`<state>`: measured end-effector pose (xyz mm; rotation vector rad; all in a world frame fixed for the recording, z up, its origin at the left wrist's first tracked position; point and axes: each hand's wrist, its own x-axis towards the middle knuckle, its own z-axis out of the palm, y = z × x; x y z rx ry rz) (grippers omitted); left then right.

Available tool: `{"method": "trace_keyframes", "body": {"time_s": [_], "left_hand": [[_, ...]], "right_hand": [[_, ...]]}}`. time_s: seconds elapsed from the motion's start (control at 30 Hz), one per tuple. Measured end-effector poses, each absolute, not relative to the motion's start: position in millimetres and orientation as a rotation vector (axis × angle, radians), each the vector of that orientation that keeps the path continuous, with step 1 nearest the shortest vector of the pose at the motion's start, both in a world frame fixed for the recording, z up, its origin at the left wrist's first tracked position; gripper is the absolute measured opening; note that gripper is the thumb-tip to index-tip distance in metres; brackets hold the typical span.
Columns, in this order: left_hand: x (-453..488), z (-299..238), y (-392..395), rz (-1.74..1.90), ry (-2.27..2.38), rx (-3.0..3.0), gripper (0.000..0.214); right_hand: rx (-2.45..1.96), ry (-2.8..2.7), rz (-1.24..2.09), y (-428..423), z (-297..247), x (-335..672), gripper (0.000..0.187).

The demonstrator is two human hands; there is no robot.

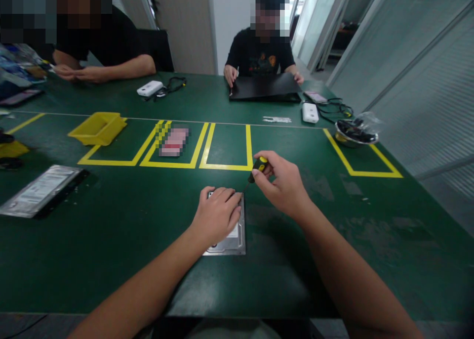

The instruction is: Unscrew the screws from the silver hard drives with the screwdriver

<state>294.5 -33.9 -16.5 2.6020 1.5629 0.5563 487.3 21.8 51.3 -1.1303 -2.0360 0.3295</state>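
A green table (122,275) spans the view, marked with yellow tape (225,167). Two people sit across it, one person (122,47) cut off at the left edge, the other person (259,55) behind a black panel (264,86). On the left lies a larger silver case (42,188) with a printed label. The yellow bin (110,131) shows a bare interior as far as the angle allows; the metal bowl (355,141) on the right holds dark pieces and clear plastic, hard to tell apart. A silver drive (234,237) lies flat before the person, its upper left covered by the left hand (217,213) — palm down, fingers slightly bent; whether it grips the edges, I cannot tell. The right hand (283,183) pinches a black-and-yellow screwdriver (258,171) between thumb and fingers, its thin shaft slanting toward the drive's upper right corner — the tip too faint to make out. A blurred-out pink item (175,142) lies beyond.
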Motion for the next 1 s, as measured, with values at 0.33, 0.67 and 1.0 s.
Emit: {"method": "trace_keyframes", "body": {"time_s": [0.33,0.67,1.0], "left_hand": [[294.4,-15.9,-33.2,0.550,1.562,2.594,0.028],[292.9,-15.7,-32.5,0.536,1.543,2.596,0.028],[292.4,-17.8,-31.0,0.557,1.530,2.595,0.028]], "right_hand": [[-1.089,-2.077,0.288,22.0,51.6,487.7,0.027],[-1.059,-2.101,0.244,20.1,51.3,483.9,0.029],[-1.035,-2.140,0.147,17.5,56.1,484.0,0.027]]}}
